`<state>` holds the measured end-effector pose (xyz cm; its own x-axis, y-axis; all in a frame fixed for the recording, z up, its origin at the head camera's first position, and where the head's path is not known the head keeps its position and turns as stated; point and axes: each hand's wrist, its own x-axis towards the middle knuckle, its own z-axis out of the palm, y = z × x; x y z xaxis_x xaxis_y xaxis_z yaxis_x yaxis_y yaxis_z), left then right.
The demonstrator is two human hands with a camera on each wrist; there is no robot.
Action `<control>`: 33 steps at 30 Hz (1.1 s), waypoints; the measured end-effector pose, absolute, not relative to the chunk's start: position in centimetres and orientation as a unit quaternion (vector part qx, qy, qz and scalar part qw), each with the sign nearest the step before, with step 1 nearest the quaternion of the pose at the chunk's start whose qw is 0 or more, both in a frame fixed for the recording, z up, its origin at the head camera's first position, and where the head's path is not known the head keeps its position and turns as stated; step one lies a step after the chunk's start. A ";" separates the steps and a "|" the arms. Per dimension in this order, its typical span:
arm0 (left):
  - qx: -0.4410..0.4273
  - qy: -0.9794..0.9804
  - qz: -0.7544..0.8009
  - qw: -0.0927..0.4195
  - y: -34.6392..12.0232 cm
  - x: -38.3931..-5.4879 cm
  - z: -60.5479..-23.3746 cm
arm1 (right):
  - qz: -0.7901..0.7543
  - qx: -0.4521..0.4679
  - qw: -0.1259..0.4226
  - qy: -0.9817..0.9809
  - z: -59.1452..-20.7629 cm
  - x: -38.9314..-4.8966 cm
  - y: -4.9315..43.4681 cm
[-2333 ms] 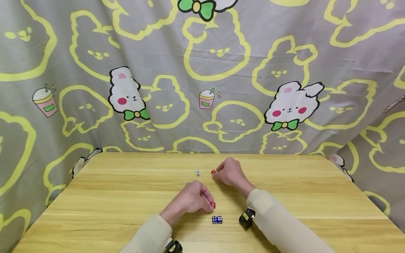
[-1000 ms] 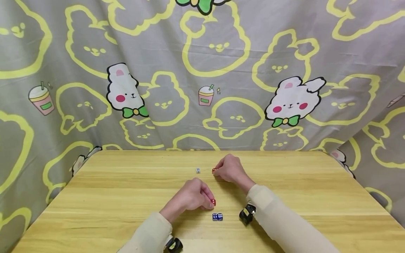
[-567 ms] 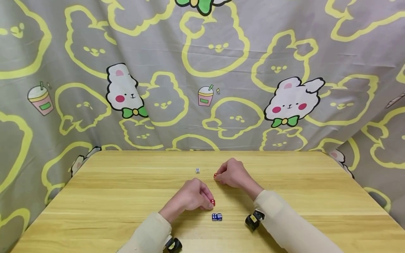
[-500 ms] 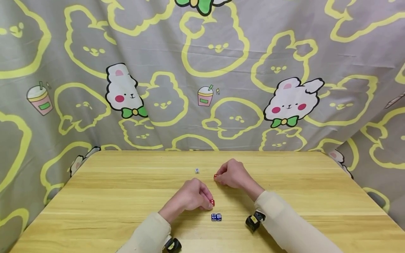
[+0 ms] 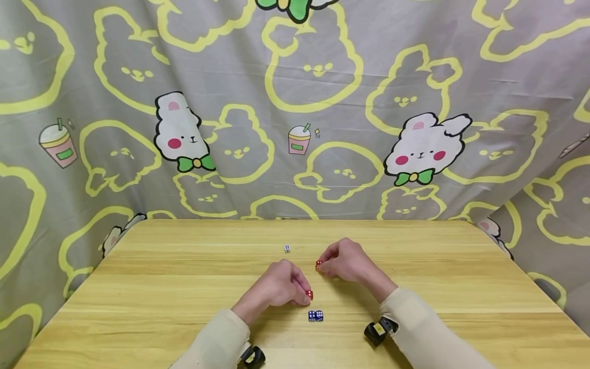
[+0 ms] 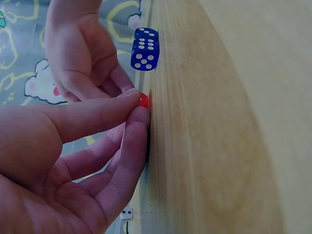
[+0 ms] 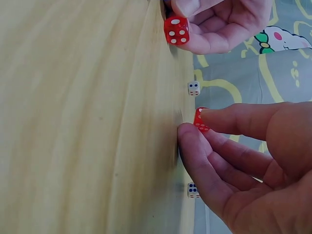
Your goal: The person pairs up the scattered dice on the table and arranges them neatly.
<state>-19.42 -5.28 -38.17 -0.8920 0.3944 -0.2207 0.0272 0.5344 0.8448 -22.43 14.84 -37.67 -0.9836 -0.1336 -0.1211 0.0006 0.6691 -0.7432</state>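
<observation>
My left hand [image 5: 278,284] pinches a red die [image 5: 309,295] between thumb and fingertips, low over the wooden table. Farther back and to the right, my right hand [image 5: 348,261] holds another red die [image 5: 318,265] by thumb and index finger; in the right wrist view this red die [image 7: 201,120] shows beside the thumb and fingertips. Two blue dice [image 5: 315,315] sit side by side on the table, just nearer than the left hand's die. A white die [image 5: 287,248] with blue pips lies toward the back, left of the right hand.
The right wrist view shows two white dice, one white die [image 7: 193,88] above the right hand and another white die [image 7: 193,190] partly behind its fingers. A patterned grey curtain [image 5: 258,72] hangs behind the wooden table [image 5: 161,287]. Black wrist cameras sit at both sleeves.
My right hand has drawn its red die away from the back of the table, nearer and slightly right. My left hand keeps its red die in place; blue dice and white die stay put.
</observation>
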 end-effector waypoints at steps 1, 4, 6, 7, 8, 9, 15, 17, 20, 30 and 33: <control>0.123 0.854 0.466 0.196 -5.3 -19.4 -38.2 | -0.404 -0.039 0.084 0.910 -37.7 -22.3 14.9; 0.122 0.853 0.468 0.197 -5.3 -19.4 -38.2 | -0.403 -0.041 0.091 0.910 -37.7 -21.9 15.0; 0.121 0.852 0.470 0.198 -5.3 -19.4 -38.2 | -0.406 -0.040 0.096 0.908 -37.7 -21.5 15.1; 0.120 0.852 0.470 0.198 -5.3 -19.4 -38.2 | -0.407 -0.041 0.099 0.907 -37.7 -21.4 15.2; 0.119 0.851 0.470 0.199 -5.3 -19.4 -38.2 | -0.409 -0.041 0.101 0.906 -37.7 -21.2 15.2; 0.119 0.851 0.471 0.198 -5.3 -19.4 -38.2 | -0.410 -0.042 0.101 0.905 -37.7 -21.1 15.2; 0.117 0.853 0.469 0.198 -5.3 -19.4 -38.1 | -0.419 -0.054 0.098 0.901 -37.8 -20.3 15.4; 0.119 0.853 0.468 0.197 -5.2 -19.3 -38.1 | -0.420 -0.054 0.099 0.900 -37.9 -20.0 15.5; 0.124 0.856 0.464 0.193 -5.2 -19.3 -38.0 | -0.418 -0.057 0.106 0.900 -37.9 -19.6 15.5; 0.124 0.863 0.454 0.184 -5.3 -19.3 -37.8 | -0.407 -0.075 0.120 0.903 -37.7 -18.4 15.0; 0.122 0.862 0.454 0.187 -5.2 -19.2 -38.0 | -0.400 -0.079 0.119 0.905 -37.9 -18.1 14.9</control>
<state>-19.24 -5.21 -37.96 -0.9003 0.3806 -0.2111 0.0411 0.5572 0.8293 -18.05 14.91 -37.86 -0.9590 -0.2383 -0.1532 -0.0470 0.6670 -0.7436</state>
